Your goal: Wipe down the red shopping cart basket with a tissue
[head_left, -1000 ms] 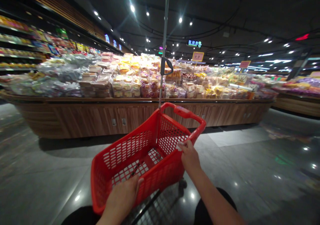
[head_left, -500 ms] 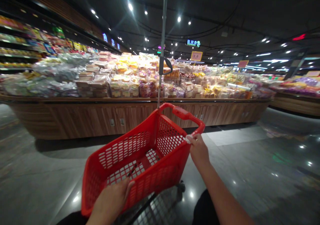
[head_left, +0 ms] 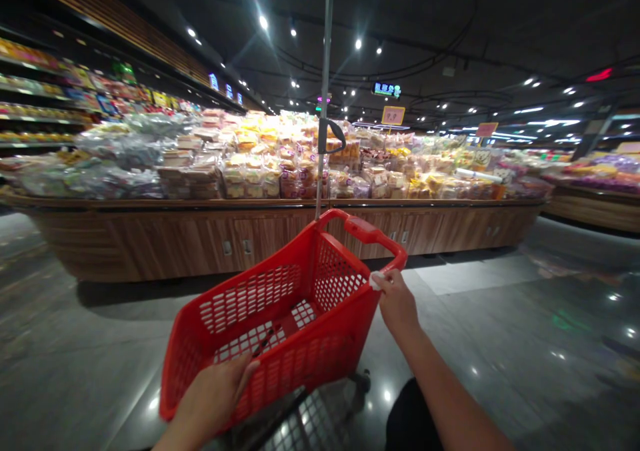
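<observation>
A red shopping cart (head_left: 320, 361) is set at a slant on the glossy grey floor (head_left: 480, 331), in front of a wooden display stand (head_left: 165, 237). The two hands are kept apart along its near side. The left hand (head_left: 213, 391) is laid over the near rim toward the low front end; most of its fingers are hidden, so how firmly the rim is gripped cannot be told. By the right hand (head_left: 399, 301), a small white cloth (head_left: 376, 280) is pinched and held against the rim at the raised rear corner, just below the red handle (head_left: 366, 229). The floor can be seen through the grid of the cart's bottom. At the far rear corner a thin upright pole (head_left: 327, 57) is seen, with a black loop (head_left: 333, 137) fixed partway up. The stand is heaped with bagged and wrapped food packs (head_left: 253, 177), above which a price sign (head_left: 393, 115) is raised. On the left, shelves (head_left: 35, 97) are filled with coloured packages.
</observation>
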Available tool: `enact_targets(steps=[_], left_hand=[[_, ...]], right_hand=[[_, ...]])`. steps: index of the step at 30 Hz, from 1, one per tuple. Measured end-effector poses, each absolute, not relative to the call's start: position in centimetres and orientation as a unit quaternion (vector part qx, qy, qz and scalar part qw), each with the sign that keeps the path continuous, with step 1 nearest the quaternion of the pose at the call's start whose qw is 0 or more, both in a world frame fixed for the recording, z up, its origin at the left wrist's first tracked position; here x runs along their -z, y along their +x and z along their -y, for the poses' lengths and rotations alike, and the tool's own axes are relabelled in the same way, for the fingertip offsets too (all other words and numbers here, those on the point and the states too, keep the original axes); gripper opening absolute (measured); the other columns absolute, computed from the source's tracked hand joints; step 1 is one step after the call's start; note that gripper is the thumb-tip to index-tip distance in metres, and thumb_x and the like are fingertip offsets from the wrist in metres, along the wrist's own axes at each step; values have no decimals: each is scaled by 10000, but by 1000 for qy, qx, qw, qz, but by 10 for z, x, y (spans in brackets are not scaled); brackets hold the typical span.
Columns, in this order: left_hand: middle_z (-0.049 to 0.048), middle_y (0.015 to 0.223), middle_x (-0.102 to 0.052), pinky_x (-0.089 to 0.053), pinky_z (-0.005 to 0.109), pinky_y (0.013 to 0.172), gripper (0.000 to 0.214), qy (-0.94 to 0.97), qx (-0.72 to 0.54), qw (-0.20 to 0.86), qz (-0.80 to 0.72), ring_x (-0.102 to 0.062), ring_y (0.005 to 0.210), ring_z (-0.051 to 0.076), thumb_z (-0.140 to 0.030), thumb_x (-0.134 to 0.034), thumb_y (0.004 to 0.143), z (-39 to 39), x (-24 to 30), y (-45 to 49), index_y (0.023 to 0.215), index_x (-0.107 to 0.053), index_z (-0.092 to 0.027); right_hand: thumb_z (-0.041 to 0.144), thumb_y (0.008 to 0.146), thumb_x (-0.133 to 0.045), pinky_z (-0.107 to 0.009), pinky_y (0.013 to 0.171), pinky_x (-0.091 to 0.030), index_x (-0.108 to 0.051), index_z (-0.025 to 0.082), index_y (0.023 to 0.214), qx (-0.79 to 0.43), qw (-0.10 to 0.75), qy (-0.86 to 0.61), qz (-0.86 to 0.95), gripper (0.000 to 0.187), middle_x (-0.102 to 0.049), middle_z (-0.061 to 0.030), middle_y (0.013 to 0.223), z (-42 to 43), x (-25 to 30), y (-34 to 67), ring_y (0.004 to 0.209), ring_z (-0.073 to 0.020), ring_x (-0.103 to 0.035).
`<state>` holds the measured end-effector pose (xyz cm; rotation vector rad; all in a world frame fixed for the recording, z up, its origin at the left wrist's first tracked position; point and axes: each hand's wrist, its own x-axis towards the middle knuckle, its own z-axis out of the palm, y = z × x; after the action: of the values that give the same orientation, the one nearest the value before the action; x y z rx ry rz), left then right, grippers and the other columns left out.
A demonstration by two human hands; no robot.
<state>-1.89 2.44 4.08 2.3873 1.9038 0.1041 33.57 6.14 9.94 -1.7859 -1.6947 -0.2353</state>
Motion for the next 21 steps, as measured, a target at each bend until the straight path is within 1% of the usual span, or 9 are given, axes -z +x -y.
enact_targets(steps=[3,5,7,8,11,12,16,18,21], left_hand=[[61,840,-718,-459,346,714,510,763,-37,65,-641,-671,840,253,-493,-183,923,-28,-49,-20,907,-623,-235],[75,893,-715,-459,347,738,507,756,-60,61,-649,-662,876,255,-527,-224,910,-31,-57,-7,920,-629,-223],[74,1048,-691,-445,317,816,470,771,-111,47,-625,-635,976,226,-534,-280,902,-36,-66,18,1045,-604,-224],[75,1087,-679,-439,298,834,460,781,-124,43,-611,-627,994,210,-524,-291,905,-40,-70,34,1076,-592,-222],[83,1119,-665,-431,276,853,459,793,-138,28,-592,-620,1007,185,-486,-246,931,-54,-74,84,1129,-559,-214],[80,1108,-670,-438,278,839,455,793,-138,24,-593,-628,993,183,-475,-229,937,-59,-73,98,1149,-544,-223],[102,841,-718,-475,343,695,460,782,-115,10,-613,-683,811,251,-450,-216,939,-72,-65,124,973,-603,-204],[110,813,-716,-476,359,674,452,777,-110,1,-620,-687,791,269,-432,-220,939,-74,-61,124,943,-604,-195],[104,829,-717,-476,353,679,451,776,-106,-5,-621,-688,801,261,-427,-210,942,-73,-60,120,955,-599,-199]], right_hand=[[11,805,-421,-209,659,-433,-648,232,1110,93,324,-651,681,439,-542,-51,981,-58,-91,323,793,-143,-566],[-20,782,-409,-208,688,-438,-640,224,1109,83,323,-623,707,468,-545,-52,980,-53,-83,309,809,-144,-567],[-33,765,-412,-206,712,-440,-637,218,1100,69,320,-605,726,476,-549,-52,986,-48,-78,294,817,-143,-568],[-31,765,-416,-206,717,-439,-633,215,1100,65,316,-601,731,469,-550,-52,984,-46,-77,288,816,-143,-568],[10,813,-419,-206,701,-437,-623,211,1117,63,297,-597,743,418,-554,-50,953,-42,-78,278,785,-140,-570],[25,827,-420,-205,694,-435,-622,216,1122,64,290,-596,746,405,-557,-48,948,-42,-81,279,782,-139,-571],[42,840,-417,-207,692,-424,-647,251,1092,84,278,-623,726,400,-566,-41,973,-49,-99,311,818,-144,-572],[51,858,-387,-212,673,-416,-661,253,1073,100,275,-668,684,403,-568,-45,980,-55,-111,337,811,-146,-572],[39,860,-359,-214,654,-406,-652,226,1115,117,282,-716,628,431,-572,-64,1029,-61,-122,362,821,-150,-577]])
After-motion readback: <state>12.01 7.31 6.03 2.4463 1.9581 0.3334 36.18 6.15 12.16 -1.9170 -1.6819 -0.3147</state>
